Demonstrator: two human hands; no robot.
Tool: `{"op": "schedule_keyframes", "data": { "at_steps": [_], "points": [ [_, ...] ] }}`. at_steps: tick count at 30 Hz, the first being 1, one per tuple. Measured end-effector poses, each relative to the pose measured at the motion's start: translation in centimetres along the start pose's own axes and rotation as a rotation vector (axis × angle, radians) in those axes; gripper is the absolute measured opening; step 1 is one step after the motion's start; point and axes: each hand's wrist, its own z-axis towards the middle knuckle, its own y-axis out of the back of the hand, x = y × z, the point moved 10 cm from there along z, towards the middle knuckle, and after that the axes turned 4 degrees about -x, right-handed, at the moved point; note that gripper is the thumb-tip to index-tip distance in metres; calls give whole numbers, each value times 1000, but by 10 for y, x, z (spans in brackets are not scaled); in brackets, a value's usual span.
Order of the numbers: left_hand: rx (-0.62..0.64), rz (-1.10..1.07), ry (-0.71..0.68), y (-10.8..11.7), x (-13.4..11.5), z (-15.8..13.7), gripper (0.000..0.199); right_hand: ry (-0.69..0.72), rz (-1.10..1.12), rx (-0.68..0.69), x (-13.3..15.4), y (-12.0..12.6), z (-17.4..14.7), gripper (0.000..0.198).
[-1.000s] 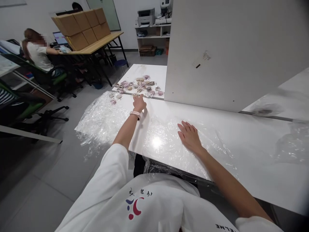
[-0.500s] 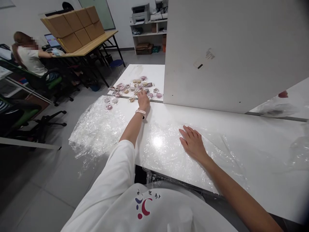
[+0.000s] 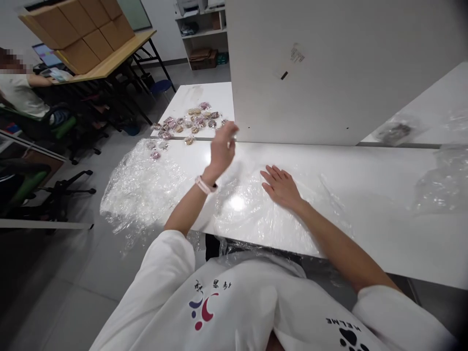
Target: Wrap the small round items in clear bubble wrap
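My left hand (image 3: 223, 150), with a pink band on its wrist, is raised over the white table. Its fingers are curled together and slightly blurred; whatever they hold is hidden. Beyond it lie several small round things in clear wrappers (image 3: 195, 117), coloured pink, yellow and brown. My right hand (image 3: 281, 187) rests flat, fingers spread, on a sheet of clear plastic film (image 3: 256, 214) spread over the table in front of me.
Crumpled clear plastic (image 3: 141, 187) heaps over the table's left end. A tall white panel (image 3: 310, 87) stands along the back. More clear plastic (image 3: 444, 180) lies at right. Behind left, a person (image 3: 22, 97) sits near stacked cardboard boxes (image 3: 84, 34).
My left hand has lifted off the wrapped things and come back towards me, its fingers curled. My right hand stays flat on the film. The view has shifted slightly.
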Motion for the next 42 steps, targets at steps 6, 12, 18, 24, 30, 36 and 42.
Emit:
{"op": "schedule_keyframes", "data": {
  "at_steps": [6,12,18,24,30,36,42],
  "points": [
    [494,-49,-357,-72,-127,-179,46,80,30,64,-15,-5,24,57],
    [558,-41,-343,-57,-125,-221,75,-13,213,62,-10,26,13,58],
    [505,65,-322,-23,-103,-271,69,165,413,87,49,49,-53,52],
    [373,131,-261,-23,-85,-295,49,200,251,94,75,42,-111,62],
    [451,249,-280,-37,-87,-317,73,222,84,27,66,42,-183,58],
    [323,42,-157,-12,-82,-290,26,79,213,-68,45,59,-201,40],
    [503,-136,22,10,-72,-198,28,-112,456,200,12,89,-128,42]
  ]
}}
